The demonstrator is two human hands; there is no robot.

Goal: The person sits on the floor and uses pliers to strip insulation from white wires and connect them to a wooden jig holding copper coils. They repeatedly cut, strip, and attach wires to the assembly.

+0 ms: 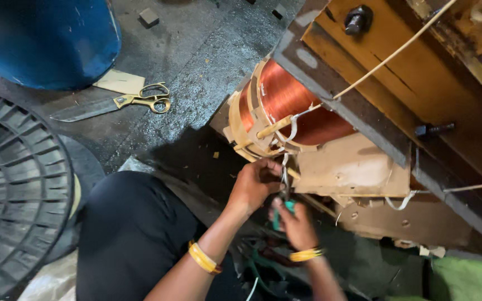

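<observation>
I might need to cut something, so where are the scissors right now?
The scissors lie on the dark floor at upper left of the head view, just below the blue drum, beside a cardboard scrap, left of the copper coil.

Brass-handled scissors (pixel 140 101) lie on the floor near a blue drum (pixel 46 42).

Copper-orange coil (pixel 294 106). Left of it, brass-handled scissors (pixel 140 102) and blue drum (pixel 46 39); below it, my yellow bangles (pixel 203 258).
</observation>
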